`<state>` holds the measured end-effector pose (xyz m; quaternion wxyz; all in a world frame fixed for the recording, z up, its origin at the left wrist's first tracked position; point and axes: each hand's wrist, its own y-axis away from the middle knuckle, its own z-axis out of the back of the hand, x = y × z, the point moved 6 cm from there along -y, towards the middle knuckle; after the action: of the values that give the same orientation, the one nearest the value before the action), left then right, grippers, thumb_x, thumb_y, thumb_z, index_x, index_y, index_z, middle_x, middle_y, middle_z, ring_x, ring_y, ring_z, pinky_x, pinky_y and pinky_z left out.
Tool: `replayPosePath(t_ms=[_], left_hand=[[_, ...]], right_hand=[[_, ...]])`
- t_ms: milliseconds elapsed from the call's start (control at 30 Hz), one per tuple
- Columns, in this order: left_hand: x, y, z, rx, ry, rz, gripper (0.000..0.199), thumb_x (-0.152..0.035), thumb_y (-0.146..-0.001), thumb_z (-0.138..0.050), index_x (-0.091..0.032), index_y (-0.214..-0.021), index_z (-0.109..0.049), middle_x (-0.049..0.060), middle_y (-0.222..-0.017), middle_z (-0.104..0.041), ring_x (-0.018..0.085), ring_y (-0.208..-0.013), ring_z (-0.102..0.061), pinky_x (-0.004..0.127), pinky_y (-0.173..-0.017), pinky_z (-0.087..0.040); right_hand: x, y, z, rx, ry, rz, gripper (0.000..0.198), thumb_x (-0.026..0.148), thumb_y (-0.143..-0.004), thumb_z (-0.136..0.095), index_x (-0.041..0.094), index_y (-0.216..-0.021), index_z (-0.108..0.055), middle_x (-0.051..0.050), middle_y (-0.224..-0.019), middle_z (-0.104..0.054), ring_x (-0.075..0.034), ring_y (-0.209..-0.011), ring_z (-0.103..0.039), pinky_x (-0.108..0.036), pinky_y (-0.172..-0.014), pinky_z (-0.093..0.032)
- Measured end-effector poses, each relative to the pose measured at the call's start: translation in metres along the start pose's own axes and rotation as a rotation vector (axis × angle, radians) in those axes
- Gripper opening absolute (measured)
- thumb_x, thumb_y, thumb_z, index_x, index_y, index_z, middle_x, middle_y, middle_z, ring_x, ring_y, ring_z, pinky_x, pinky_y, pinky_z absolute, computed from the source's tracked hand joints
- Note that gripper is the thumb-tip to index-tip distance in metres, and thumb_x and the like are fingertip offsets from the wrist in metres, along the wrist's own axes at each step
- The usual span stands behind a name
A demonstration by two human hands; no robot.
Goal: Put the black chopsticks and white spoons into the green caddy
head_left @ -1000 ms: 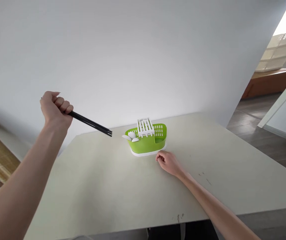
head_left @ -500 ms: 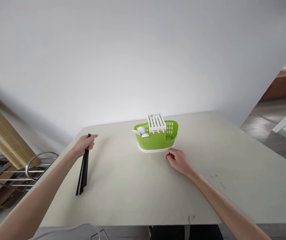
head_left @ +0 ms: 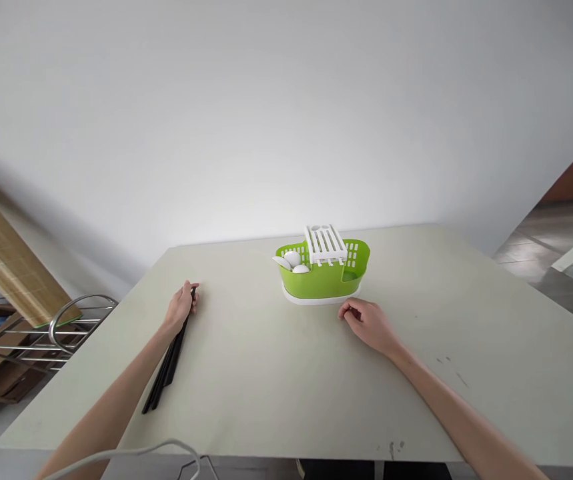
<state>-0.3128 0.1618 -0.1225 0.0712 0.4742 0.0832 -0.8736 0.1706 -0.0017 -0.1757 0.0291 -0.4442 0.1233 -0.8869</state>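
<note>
My left hand (head_left: 182, 304) is closed around the upper end of a bundle of black chopsticks (head_left: 169, 363) at the left of the table. The chopsticks slant toward the near left, low at the tabletop. In a loose fist, my right hand (head_left: 367, 324) rests on the table just in front of a green cutlery basket (head_left: 323, 283). The basket has a white base and a white slotted rack (head_left: 325, 245) across its middle. White spoons (head_left: 292, 260) stand in its left compartment.
The pale table (head_left: 276, 380) meets a white wall at the back. To the left, a metal rack (head_left: 56, 333) holds an upright bamboo board (head_left: 11, 253), with a cardboard box behind. A white cable (head_left: 141, 450) crosses the near left edge.
My left hand has come down to the table with the chopsticks, which now lie lower and more slanted. The right hand stays beside the basket. The view has shifted slightly.
</note>
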Motion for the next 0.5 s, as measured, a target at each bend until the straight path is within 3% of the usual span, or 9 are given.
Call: replayPosePath(t_ms=[67, 200, 333, 500], left_hand=[[0.008, -0.004, 0.002, -0.022, 0.005, 0.011, 0.070, -0.079, -0.086, -0.040, -0.017, -0.101, -0.071, 0.009, -0.080, -0.074, 0.026, -0.077, -0.069, 0.037, -0.069, -0.055], [0.016, -0.011, 0.008, -0.088, 0.087, 0.015, 0.058, -0.064, -0.090, -0.042, -0.017, -0.100, -0.075, 0.013, -0.106, -0.080, 0.030, -0.109, -0.071, 0.040, -0.095, -0.055], [0.017, -0.016, 0.021, -0.144, 0.134, 0.040, 0.048, -0.049, -0.087, -0.042, -0.015, -0.100, -0.074, 0.018, -0.115, -0.078, 0.031, -0.112, -0.072, 0.043, -0.099, -0.056], [0.009, -0.009, 0.048, -0.185, 0.048, 0.030, 0.041, -0.042, -0.083, -0.045, -0.018, -0.101, -0.073, 0.016, -0.127, -0.075, 0.032, -0.123, -0.067, 0.047, -0.108, -0.051]], right_hand=[[-0.001, 0.000, -0.001, 0.000, 0.002, 0.000, 0.022, 0.021, -0.085, -0.048, 0.025, -0.077, -0.069, 0.000, -0.078, -0.074, -0.016, -0.059, -0.056, -0.029, -0.060, -0.040], [-0.002, 0.000, -0.001, 0.002, 0.009, -0.006, 0.023, 0.022, -0.086, -0.047, 0.025, -0.077, -0.069, 0.001, -0.075, -0.073, -0.017, -0.057, -0.055, -0.029, -0.059, -0.040], [-0.002, 0.000, -0.002, 0.007, 0.014, -0.005, 0.024, 0.023, -0.087, -0.047, 0.025, -0.077, -0.069, 0.000, -0.074, -0.073, -0.017, -0.058, -0.057, -0.030, -0.058, -0.039], [-0.003, 0.000, -0.002, 0.008, 0.010, -0.001, 0.024, 0.023, -0.087, -0.048, 0.026, -0.077, -0.069, 0.000, -0.076, -0.074, -0.018, -0.060, -0.058, -0.030, -0.062, -0.042]])
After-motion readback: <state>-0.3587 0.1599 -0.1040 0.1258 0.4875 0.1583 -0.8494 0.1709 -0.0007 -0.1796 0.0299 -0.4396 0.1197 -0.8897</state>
